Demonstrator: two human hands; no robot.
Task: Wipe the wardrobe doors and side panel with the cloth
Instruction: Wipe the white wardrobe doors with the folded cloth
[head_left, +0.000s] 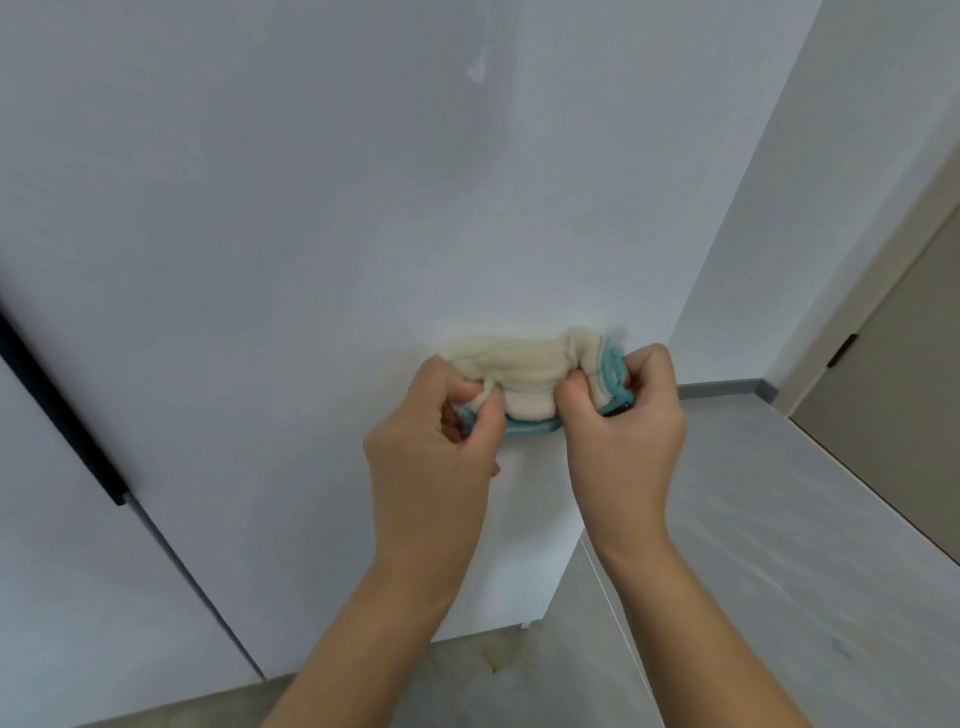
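A cream cloth (524, 364) with a teal edge is bunched up between both hands, in front of the white wardrobe side panel (311, 208). My left hand (436, 441) grips its left end with curled fingers. My right hand (623, 426) pinches its right end, where the teal trim shows. The wardrobe door (78, 571) stands at the lower left, with a dark vertical handle strip (57, 405) along its edge. The cloth is held just off the panel; I cannot tell whether it touches it.
A white wall (831, 208) meets the panel on the right, with a grey skirting board (722, 388) at its foot. A beige door (909, 415) is at the far right. Pale marbled floor (753, 571) spreads below, with a yellowish stain (496, 662) near the panel's base.
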